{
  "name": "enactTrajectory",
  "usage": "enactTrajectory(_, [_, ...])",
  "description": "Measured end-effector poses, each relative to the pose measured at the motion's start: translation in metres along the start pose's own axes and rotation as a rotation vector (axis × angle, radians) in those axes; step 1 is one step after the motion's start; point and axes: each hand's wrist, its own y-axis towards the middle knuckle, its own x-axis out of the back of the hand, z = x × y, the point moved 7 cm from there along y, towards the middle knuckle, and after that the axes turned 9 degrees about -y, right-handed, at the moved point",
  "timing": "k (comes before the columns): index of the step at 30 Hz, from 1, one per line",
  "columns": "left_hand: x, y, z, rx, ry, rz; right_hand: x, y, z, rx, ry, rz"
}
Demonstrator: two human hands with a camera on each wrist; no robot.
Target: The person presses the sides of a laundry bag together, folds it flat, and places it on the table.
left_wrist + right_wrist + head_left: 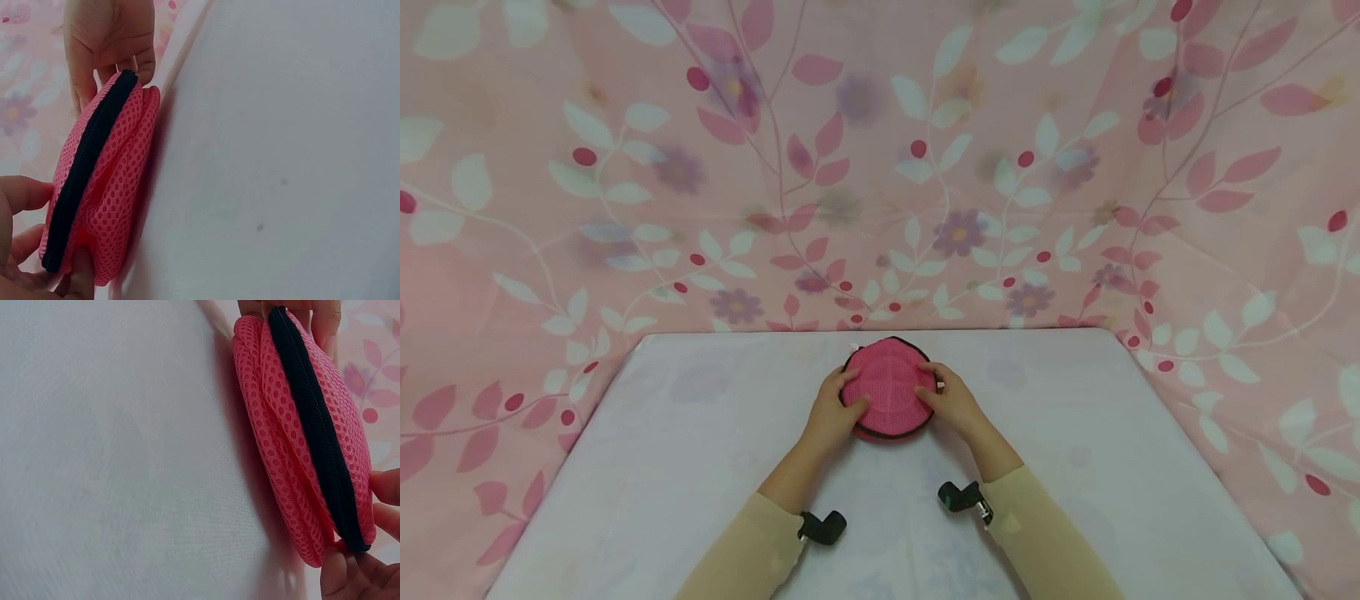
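Observation:
A round pink mesh laundry bag (891, 387) with a black zip edge sits near the far side of the table, its domed face up. My left hand (829, 417) grips its left edge, thumb on the domed face. On the opposite edge my right hand (957, 406) pinches it, with thumb and fingers over the top. In the left wrist view the closed black zip (87, 165) runs round the side of the bag, and the lower mesh layer bulges and folds beneath it. The right wrist view shows the same zip (315, 425) and fingers tucked under the rim.
A white cloth covers the table (700, 467), whose far edge lies just beyond the bag. A pink floral curtain (880, 167) hangs behind and along both sides. Small black cameras (823, 527) are strapped at both sleeve cuffs.

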Motion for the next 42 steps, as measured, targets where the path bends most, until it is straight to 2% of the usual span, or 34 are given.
enactTrajectory(6, [0.002, 0.001, -0.005, -0.042, 0.032, 0.022, 0.001, 0.004, 0.0, 0.043, -0.07, -0.026])
enactTrajectory(15, [0.003, 0.003, -0.005, -0.049, 0.053, 0.03, 0.001, 0.004, 0.001, 0.048, -0.104, -0.021])
enactTrajectory(21, [0.005, 0.003, -0.008, -0.082, 0.069, 0.027, 0.003, 0.001, 0.008, 0.123, -0.133, -0.033])
enactTrajectory(27, [0.005, 0.002, -0.011, -0.092, 0.111, 0.02, 0.007, 0.0, 0.015, 0.187, -0.261, -0.096])
enactTrajectory(33, [0.003, 0.001, -0.014, -0.108, 0.156, 0.01, 0.009, -0.006, 0.027, 0.267, -0.325, -0.131])
enactTrajectory(42, [0.0, 0.0, -0.017, -0.136, 0.267, 0.004, 0.002, -0.011, 0.041, 0.406, -0.477, -0.093])
